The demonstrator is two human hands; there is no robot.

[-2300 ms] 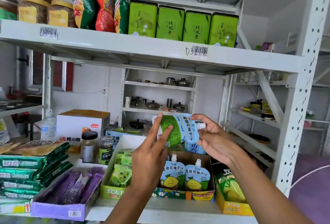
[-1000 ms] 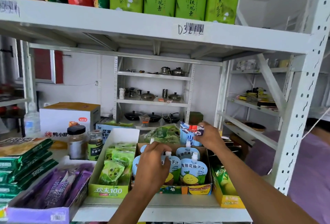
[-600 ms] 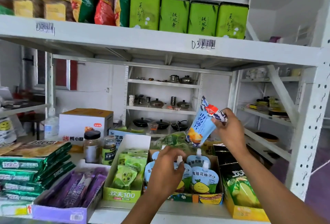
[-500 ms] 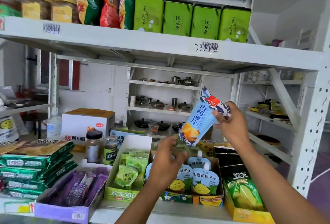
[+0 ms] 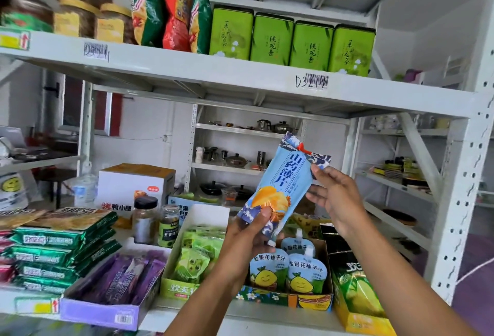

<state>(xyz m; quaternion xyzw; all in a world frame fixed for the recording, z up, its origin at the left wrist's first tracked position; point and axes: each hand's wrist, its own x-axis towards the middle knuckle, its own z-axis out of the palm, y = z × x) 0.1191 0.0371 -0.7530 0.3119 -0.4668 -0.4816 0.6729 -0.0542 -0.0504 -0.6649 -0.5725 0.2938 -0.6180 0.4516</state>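
A light blue snack packet (image 5: 284, 180) with dark printed characters and an orange picture is held up in front of the shelf, tilted to the right. My left hand (image 5: 247, 239) pinches its lower end with thumb and fingers. My right hand (image 5: 334, 196) holds its upper right edge, thumb on the front near the patterned top. Below the packet stands an open cardboard box (image 5: 283, 297) with several spouted juice pouches (image 5: 307, 271) that bear a smiling yellow fruit.
On the shelf (image 5: 240, 314) are a green snack box (image 5: 187, 263), a purple box (image 5: 107, 314), stacked green packs (image 5: 58, 250), two jars (image 5: 145, 218) and a yellow carton (image 5: 358, 298). Green tins (image 5: 291, 41) line the upper shelf. A white post (image 5: 459, 202) stands at right.
The left hand put the green-and-blue pouch down into the box, then rose and took the lower end of the blue packet, which the right hand had lifted from behind the box.
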